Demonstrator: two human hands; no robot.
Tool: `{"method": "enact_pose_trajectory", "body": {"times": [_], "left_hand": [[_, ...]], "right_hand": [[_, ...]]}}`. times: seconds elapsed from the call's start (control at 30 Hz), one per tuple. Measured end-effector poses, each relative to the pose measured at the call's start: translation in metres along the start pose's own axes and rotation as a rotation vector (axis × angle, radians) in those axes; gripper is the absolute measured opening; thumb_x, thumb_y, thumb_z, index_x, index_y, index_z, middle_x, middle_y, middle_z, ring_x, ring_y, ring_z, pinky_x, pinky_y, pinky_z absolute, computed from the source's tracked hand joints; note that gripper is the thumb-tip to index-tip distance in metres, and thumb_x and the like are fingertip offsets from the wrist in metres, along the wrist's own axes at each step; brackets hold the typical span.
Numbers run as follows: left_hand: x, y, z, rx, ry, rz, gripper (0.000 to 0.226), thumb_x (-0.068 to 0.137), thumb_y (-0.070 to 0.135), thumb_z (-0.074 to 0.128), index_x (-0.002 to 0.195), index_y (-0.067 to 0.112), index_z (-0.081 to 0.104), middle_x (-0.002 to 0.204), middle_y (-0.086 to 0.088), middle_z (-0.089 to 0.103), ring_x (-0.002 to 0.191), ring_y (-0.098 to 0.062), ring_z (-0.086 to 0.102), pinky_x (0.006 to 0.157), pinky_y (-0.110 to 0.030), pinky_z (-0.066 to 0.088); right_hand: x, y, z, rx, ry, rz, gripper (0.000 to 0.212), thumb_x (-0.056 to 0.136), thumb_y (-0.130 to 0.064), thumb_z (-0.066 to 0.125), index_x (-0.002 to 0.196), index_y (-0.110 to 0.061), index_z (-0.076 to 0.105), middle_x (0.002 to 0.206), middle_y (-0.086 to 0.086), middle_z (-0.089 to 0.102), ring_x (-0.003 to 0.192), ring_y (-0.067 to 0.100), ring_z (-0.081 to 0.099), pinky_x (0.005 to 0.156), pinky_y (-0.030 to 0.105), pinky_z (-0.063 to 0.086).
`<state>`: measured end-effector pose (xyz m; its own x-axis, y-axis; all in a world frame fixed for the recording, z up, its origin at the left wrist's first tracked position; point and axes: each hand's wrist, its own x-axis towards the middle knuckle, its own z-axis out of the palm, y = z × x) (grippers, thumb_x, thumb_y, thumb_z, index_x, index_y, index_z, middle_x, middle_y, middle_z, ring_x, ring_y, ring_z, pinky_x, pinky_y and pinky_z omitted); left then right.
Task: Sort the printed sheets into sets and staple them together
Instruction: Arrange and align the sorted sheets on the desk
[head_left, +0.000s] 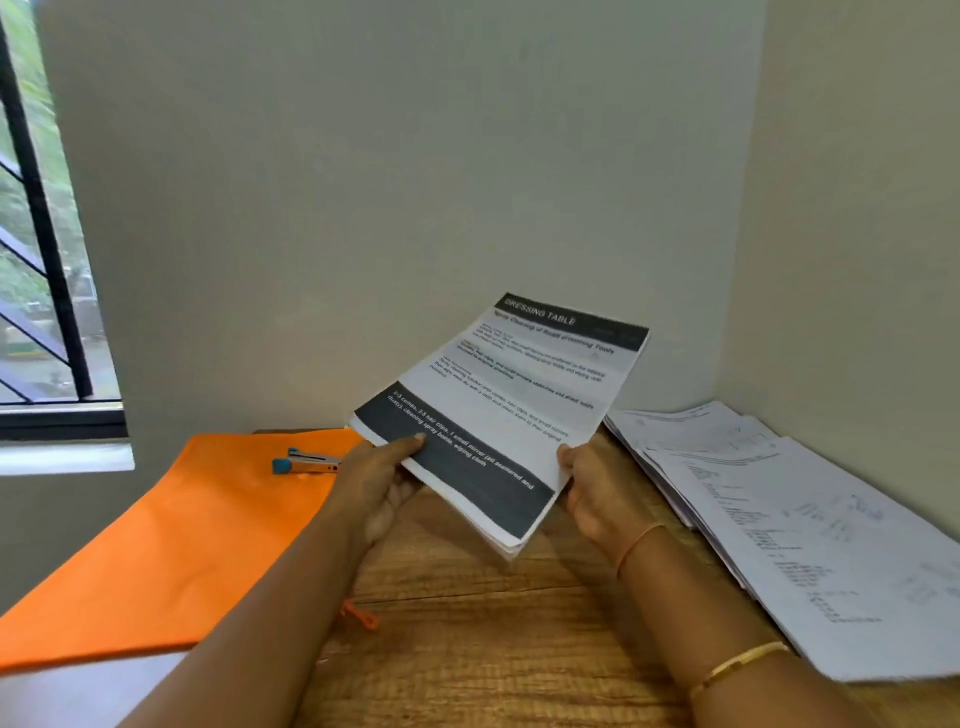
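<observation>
Here, above the wooden table (467, 649), the left hand (382, 486) and right hand (597, 493) clamp the near sides of a stack of printed sheets (509, 410), thumbs on top, fingers curled beneath, tilted off the wood. At its nine o'clock a stapler (306, 461) rests on an orange folder (171, 535); at three o'clock lies a fanned pile of papers (810, 519).

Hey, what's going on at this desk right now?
A person is holding a stack of printed sheets above the wooden table, with the left hand and the right hand gripping its near corners. The top page is headed "Dressing Table". A blue stapler lies untouched on an orange pouch to the left. A loose pile of other papers is spread along the right wall.
</observation>
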<state>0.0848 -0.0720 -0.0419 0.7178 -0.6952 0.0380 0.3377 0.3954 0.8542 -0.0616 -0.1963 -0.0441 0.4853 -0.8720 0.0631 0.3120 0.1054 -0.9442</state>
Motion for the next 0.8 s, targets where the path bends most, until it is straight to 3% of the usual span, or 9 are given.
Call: {"method": "enact_pose_trajectory", "body": {"times": [0.17, 0.27, 0.37, 0.5, 0.6, 0.7, 0.8], "left_hand": [[0.004, 0.018, -0.016, 0.168, 0.074, 0.158, 0.034, 0.086, -0.005, 0.059, 0.116, 0.009, 0.052, 0.095, -0.012, 0.063, 0.079, -0.021, 0.064, 0.053, -0.026, 0.056], [0.004, 0.017, -0.017, 0.479, 0.042, 0.223, 0.03, 0.084, -0.001, 0.062, 0.109, 0.014, 0.057, 0.095, -0.014, 0.066, 0.079, -0.023, 0.065, 0.063, -0.034, 0.055], [0.002, 0.014, -0.012, 0.659, -0.034, 0.3, 0.026, 0.084, -0.003, 0.06, 0.096, 0.019, 0.052, 0.1, -0.014, 0.066, 0.09, -0.029, 0.065, 0.076, -0.04, 0.055], [-0.006, 0.007, -0.005, 0.763, -0.162, 0.411, 0.038, 0.09, -0.003, 0.054, 0.113, 0.021, 0.034, 0.11, -0.003, 0.06, 0.091, -0.015, 0.062, 0.068, -0.027, 0.056], [-0.006, 0.0, -0.004, 0.834, -0.17, 0.503, 0.045, 0.093, -0.002, 0.048, 0.126, 0.019, 0.025, 0.114, 0.002, 0.053, 0.098, -0.01, 0.056, 0.063, -0.014, 0.053], [-0.002, -0.006, -0.004, 0.858, -0.154, 0.556, 0.051, 0.094, -0.003, 0.045, 0.133, 0.015, 0.019, 0.12, -0.002, 0.049, 0.102, -0.008, 0.052, 0.062, -0.007, 0.049], [0.001, -0.014, -0.004, 0.929, -0.133, 0.547, 0.055, 0.093, -0.005, 0.045, 0.137, 0.013, 0.017, 0.121, -0.003, 0.044, 0.101, -0.007, 0.05, 0.066, -0.009, 0.049]], "right_hand": [[0.0, -0.014, -0.012, -0.182, 0.12, -0.167, 0.037, 0.093, 0.007, 0.035, 0.115, -0.019, 0.05, 0.1, 0.0, 0.059, 0.083, 0.015, 0.056, 0.064, 0.024, 0.046], [0.0, -0.023, -0.016, -0.365, 0.151, -0.294, 0.026, 0.095, 0.001, 0.038, 0.108, -0.02, 0.047, 0.102, -0.001, 0.055, 0.078, 0.008, 0.051, 0.059, 0.015, 0.038], [-0.001, -0.027, -0.02, -0.425, 0.136, -0.397, 0.022, 0.097, -0.001, 0.036, 0.105, -0.02, 0.046, 0.104, -0.003, 0.055, 0.083, 0.009, 0.051, 0.062, 0.014, 0.039], [-0.005, -0.027, -0.023, -0.5, 0.119, -0.541, 0.016, 0.099, -0.005, 0.036, 0.103, -0.016, 0.047, 0.103, -0.003, 0.055, 0.081, -0.001, 0.051, 0.058, 0.007, 0.04], [-0.007, -0.025, -0.021, -0.501, 0.101, -0.612, 0.014, 0.1, -0.007, 0.036, 0.104, -0.013, 0.048, 0.097, -0.005, 0.056, 0.081, 0.0, 0.052, 0.054, 0.002, 0.041], [-0.007, -0.023, -0.019, -0.484, 0.112, -0.637, 0.013, 0.1, -0.008, 0.036, 0.104, -0.013, 0.047, 0.093, -0.011, 0.056, 0.08, 0.001, 0.054, 0.055, 0.007, 0.044], [-0.004, -0.015, -0.02, -0.491, 0.115, -0.582, 0.011, 0.101, -0.01, 0.035, 0.106, -0.013, 0.045, 0.098, -0.003, 0.057, 0.081, 0.004, 0.055, 0.057, 0.011, 0.043]]}}
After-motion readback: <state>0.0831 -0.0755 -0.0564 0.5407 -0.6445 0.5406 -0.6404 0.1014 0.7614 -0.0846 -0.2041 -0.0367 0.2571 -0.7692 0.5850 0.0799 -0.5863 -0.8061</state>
